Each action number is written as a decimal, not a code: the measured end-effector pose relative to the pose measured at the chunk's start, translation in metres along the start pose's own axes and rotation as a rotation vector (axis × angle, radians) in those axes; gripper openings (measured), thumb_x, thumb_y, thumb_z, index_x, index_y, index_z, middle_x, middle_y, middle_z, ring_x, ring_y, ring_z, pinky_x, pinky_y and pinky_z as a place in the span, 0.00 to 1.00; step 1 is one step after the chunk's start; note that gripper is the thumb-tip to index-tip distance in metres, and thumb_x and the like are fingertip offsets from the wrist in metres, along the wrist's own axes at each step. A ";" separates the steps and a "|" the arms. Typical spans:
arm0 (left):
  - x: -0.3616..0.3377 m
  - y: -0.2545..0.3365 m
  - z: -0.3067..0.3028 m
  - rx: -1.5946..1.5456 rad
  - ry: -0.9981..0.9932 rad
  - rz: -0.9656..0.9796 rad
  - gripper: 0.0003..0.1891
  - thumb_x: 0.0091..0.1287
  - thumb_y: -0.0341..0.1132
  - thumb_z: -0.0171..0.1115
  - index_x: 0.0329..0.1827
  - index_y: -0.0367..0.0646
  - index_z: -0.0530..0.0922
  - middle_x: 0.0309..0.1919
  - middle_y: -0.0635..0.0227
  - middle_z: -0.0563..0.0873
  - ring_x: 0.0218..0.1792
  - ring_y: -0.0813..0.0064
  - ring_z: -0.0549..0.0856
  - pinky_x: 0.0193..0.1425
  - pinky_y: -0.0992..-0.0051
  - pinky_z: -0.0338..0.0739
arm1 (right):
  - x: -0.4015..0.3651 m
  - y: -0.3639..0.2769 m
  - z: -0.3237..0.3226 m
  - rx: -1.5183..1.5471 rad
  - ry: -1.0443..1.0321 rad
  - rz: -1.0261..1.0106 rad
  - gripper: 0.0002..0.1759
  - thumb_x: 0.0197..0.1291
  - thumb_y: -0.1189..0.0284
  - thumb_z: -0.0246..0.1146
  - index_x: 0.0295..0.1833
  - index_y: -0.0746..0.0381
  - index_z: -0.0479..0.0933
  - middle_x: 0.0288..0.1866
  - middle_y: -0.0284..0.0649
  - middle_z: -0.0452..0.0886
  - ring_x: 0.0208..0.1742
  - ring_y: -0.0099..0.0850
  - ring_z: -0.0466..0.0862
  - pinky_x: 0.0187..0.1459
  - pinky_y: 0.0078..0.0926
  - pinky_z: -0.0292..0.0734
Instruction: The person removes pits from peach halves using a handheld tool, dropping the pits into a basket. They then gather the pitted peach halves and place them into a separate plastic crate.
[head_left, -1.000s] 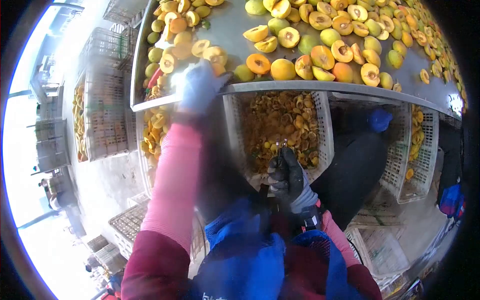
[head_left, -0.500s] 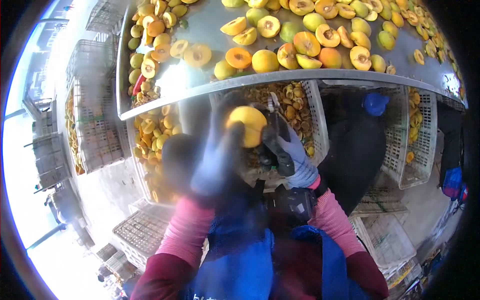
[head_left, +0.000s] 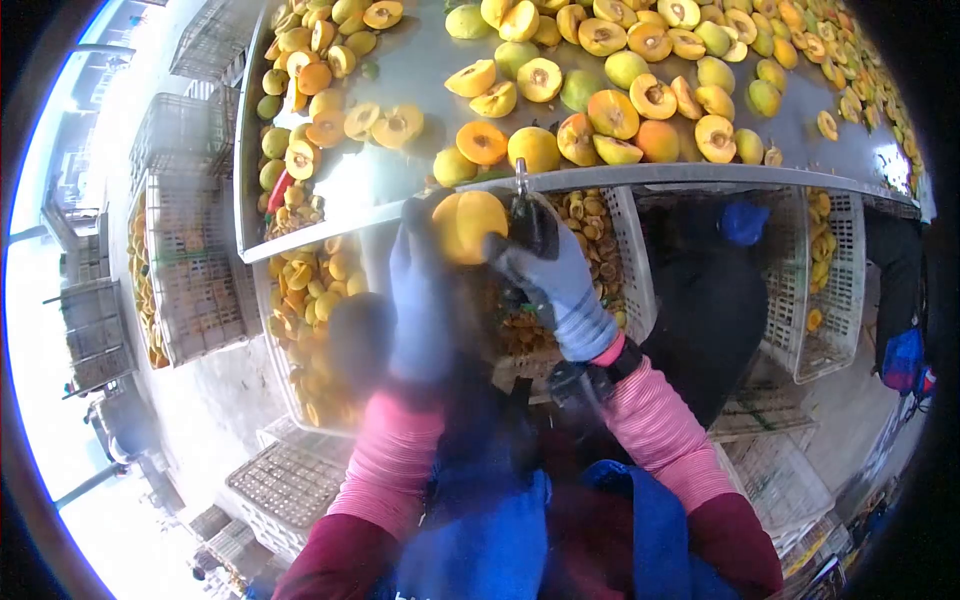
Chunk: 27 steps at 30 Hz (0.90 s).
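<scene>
A yellow peach [head_left: 470, 228] with a crease down its middle is held between my two gloved hands, just below the metal table's front edge. My left hand [head_left: 415, 290], in a grey-blue glove with dark fingers and blurred by motion, grips it from the left. My right hand [head_left: 553, 268] is closed around a small hand tool with a shiny metal tip [head_left: 521, 174] pointing up and away from me. The right thumb presses on the peach's lower right side. Much of the tool is hidden in the dark glove fingers.
Halved and whole peaches [head_left: 613, 115] lie across the metal table [head_left: 430, 60]. Beneath its edge stand a crate of peach halves [head_left: 320, 290] on the left and a white crate [head_left: 630, 240] of scraps. More crates [head_left: 195, 270] line the left; a person's dark-clothed leg [head_left: 710, 300] is at right.
Both hands have risen toward the table edge with the peach, which has shifted slightly left. The tool's tip has moved up and left and now overlaps the edge. My right hand has turned.
</scene>
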<state>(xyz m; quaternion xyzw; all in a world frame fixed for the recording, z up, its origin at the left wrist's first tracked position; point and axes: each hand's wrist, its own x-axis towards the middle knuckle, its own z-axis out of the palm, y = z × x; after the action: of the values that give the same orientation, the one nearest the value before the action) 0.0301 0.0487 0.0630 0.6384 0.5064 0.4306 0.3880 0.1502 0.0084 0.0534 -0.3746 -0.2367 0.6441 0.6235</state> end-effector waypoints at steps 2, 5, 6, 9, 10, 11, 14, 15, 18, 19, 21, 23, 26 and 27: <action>0.001 0.000 -0.001 -0.040 -0.014 -0.088 0.28 0.74 0.54 0.41 0.52 0.34 0.75 0.42 0.60 0.83 0.42 0.69 0.83 0.48 0.72 0.80 | 0.003 0.005 0.007 -0.052 0.026 -0.131 0.30 0.54 0.75 0.69 0.62 0.64 0.67 0.51 0.38 0.77 0.51 0.23 0.77 0.49 0.21 0.76; 0.007 0.006 -0.003 -0.211 -0.082 -0.100 0.27 0.75 0.52 0.41 0.53 0.33 0.74 0.42 0.61 0.82 0.42 0.70 0.83 0.49 0.72 0.80 | 0.007 0.011 0.010 -0.356 0.051 -0.345 0.30 0.49 0.74 0.73 0.58 0.62 0.69 0.47 0.44 0.81 0.48 0.29 0.83 0.49 0.28 0.78; 0.009 -0.002 -0.004 -0.196 -0.109 -0.094 0.21 0.70 0.41 0.45 0.57 0.33 0.69 0.44 0.59 0.81 0.43 0.68 0.82 0.50 0.72 0.78 | 0.009 0.004 0.009 -0.532 0.047 -0.381 0.30 0.49 0.73 0.73 0.58 0.62 0.69 0.45 0.45 0.81 0.46 0.32 0.84 0.48 0.29 0.79; 0.013 -0.010 -0.006 -0.130 -0.191 0.003 0.31 0.58 0.16 0.53 0.66 0.32 0.56 0.50 0.54 0.78 0.48 0.63 0.81 0.53 0.70 0.75 | 0.020 -0.016 0.009 -0.932 0.013 -0.509 0.32 0.47 0.67 0.74 0.57 0.61 0.69 0.36 0.50 0.82 0.41 0.45 0.85 0.42 0.35 0.80; 0.013 -0.012 -0.009 -0.171 -0.201 0.008 0.31 0.58 0.18 0.52 0.66 0.32 0.56 0.50 0.55 0.78 0.49 0.64 0.80 0.54 0.71 0.75 | 0.024 -0.019 0.008 -0.987 -0.012 -0.517 0.32 0.47 0.67 0.74 0.57 0.61 0.69 0.35 0.50 0.82 0.40 0.46 0.84 0.42 0.35 0.80; 0.013 -0.014 -0.012 -0.211 -0.212 0.013 0.31 0.58 0.19 0.52 0.66 0.33 0.56 0.50 0.57 0.77 0.49 0.65 0.80 0.55 0.71 0.75 | 0.026 -0.022 0.008 -1.042 -0.038 -0.525 0.32 0.47 0.66 0.74 0.57 0.61 0.69 0.34 0.49 0.82 0.39 0.47 0.84 0.42 0.36 0.80; 0.020 0.008 -0.009 -0.750 -0.160 -0.357 0.21 0.68 0.38 0.51 0.59 0.36 0.67 0.44 0.63 0.79 0.45 0.72 0.80 0.52 0.75 0.77 | 0.032 -0.024 0.007 -1.133 -0.070 -0.517 0.32 0.48 0.65 0.74 0.58 0.60 0.70 0.35 0.49 0.81 0.38 0.44 0.84 0.42 0.35 0.79; 0.022 0.005 -0.010 -0.664 -0.155 -0.328 0.20 0.69 0.39 0.51 0.59 0.35 0.67 0.44 0.62 0.78 0.45 0.70 0.80 0.51 0.73 0.77 | 0.034 -0.024 0.008 -1.151 -0.075 -0.510 0.32 0.48 0.65 0.74 0.58 0.60 0.70 0.35 0.49 0.81 0.38 0.42 0.85 0.42 0.34 0.79; 0.021 -0.012 -0.014 0.029 -0.110 0.111 0.21 0.68 0.32 0.52 0.62 0.31 0.64 0.50 0.51 0.76 0.50 0.58 0.79 0.54 0.65 0.75 | 0.041 -0.014 0.009 -0.514 -0.124 -0.315 0.28 0.53 0.69 0.72 0.57 0.63 0.70 0.41 0.41 0.81 0.42 0.29 0.83 0.44 0.27 0.78; 0.022 -0.004 -0.011 0.138 -0.061 0.247 0.22 0.68 0.32 0.52 0.62 0.30 0.64 0.51 0.49 0.76 0.51 0.55 0.78 0.55 0.63 0.74 | 0.041 -0.019 0.013 -0.329 -0.143 -0.229 0.26 0.55 0.71 0.70 0.57 0.65 0.70 0.44 0.36 0.81 0.44 0.23 0.81 0.45 0.23 0.77; 0.025 -0.003 -0.007 0.257 0.012 0.411 0.22 0.70 0.32 0.52 0.63 0.28 0.64 0.54 0.44 0.74 0.53 0.48 0.77 0.58 0.59 0.72 | 0.033 -0.035 0.019 -0.123 -0.054 0.041 0.23 0.57 0.74 0.68 0.56 0.66 0.70 0.44 0.34 0.80 0.44 0.22 0.81 0.46 0.20 0.77; 0.024 -0.006 -0.005 0.248 0.035 0.457 0.24 0.71 0.37 0.53 0.64 0.29 0.63 0.56 0.45 0.75 0.54 0.51 0.77 0.60 0.59 0.70 | 0.028 -0.032 0.012 0.106 -0.064 0.133 0.21 0.57 0.76 0.67 0.55 0.66 0.71 0.44 0.33 0.80 0.43 0.20 0.80 0.45 0.17 0.76; 0.016 -0.005 -0.002 0.230 0.026 0.377 0.28 0.74 0.50 0.43 0.63 0.32 0.64 0.57 0.52 0.74 0.57 0.62 0.75 0.64 0.66 0.67 | 0.021 -0.026 0.007 0.157 -0.052 0.119 0.19 0.56 0.76 0.68 0.53 0.65 0.72 0.43 0.32 0.79 0.42 0.18 0.79 0.44 0.16 0.75; 0.013 -0.004 0.000 0.136 0.026 0.275 0.28 0.73 0.53 0.42 0.60 0.32 0.66 0.52 0.53 0.76 0.52 0.65 0.76 0.61 0.67 0.68 | 0.020 -0.022 0.005 0.108 -0.047 0.075 0.19 0.56 0.76 0.68 0.52 0.65 0.72 0.42 0.32 0.79 0.42 0.18 0.78 0.43 0.16 0.75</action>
<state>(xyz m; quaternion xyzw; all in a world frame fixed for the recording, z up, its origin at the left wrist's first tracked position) 0.0307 0.0623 0.0613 0.7209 0.4475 0.4525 0.2745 0.1613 0.0311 0.0702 -0.3340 -0.2019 0.6874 0.6125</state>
